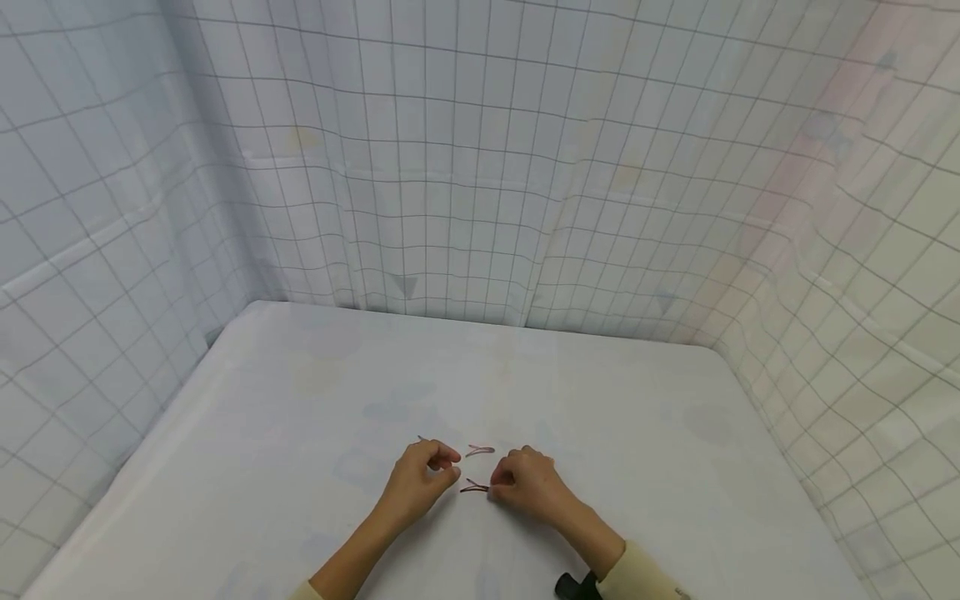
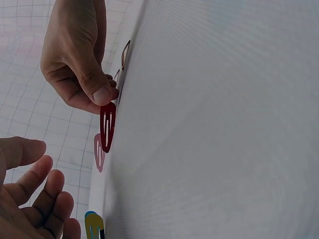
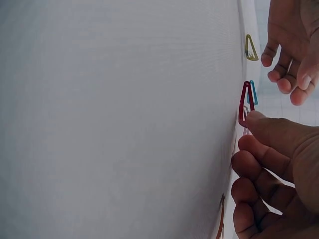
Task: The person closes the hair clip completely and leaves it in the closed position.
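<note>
1. Slightly below the centre of the head view, the right hand [image 1: 525, 482] pinches one end of a red hair clip [image 2: 107, 127] between thumb and fingers; the clip's free end points left. Whether it touches the table [image 1: 637, 425] is hard to tell.
2. The left hand [image 1: 427, 471], just left of the clip, is empty, its thumb and fingertips apart and its fingers loosely bent.
3. A pink clip [image 1: 480, 450] lies above the red one in the head view, between the hands.
4. At the upper right of the right wrist view are a yellow clip [image 3: 250, 47] and, lower down, a blue clip [image 3: 253, 92], partly covered by the red one.
5. A brownish clip [image 2: 125, 55] shows beyond the right hand at the upper middle of the left wrist view.
6. The right hand hides the red clip's gripped end; in the head view, the left hand blocks most of a small thin thing at its upper left.
7. A black object [image 1: 573, 587] sits at the bottom edge, beside a pale yellow sleeve [image 1: 637, 575].
8. The clips are slim and tapered, with slotted middles; the red one spreads into a narrow V. The white table covering looks smooth, while the surrounding curtain [image 1: 465, 167] is rippled cloth with dark grid lines.
</note>
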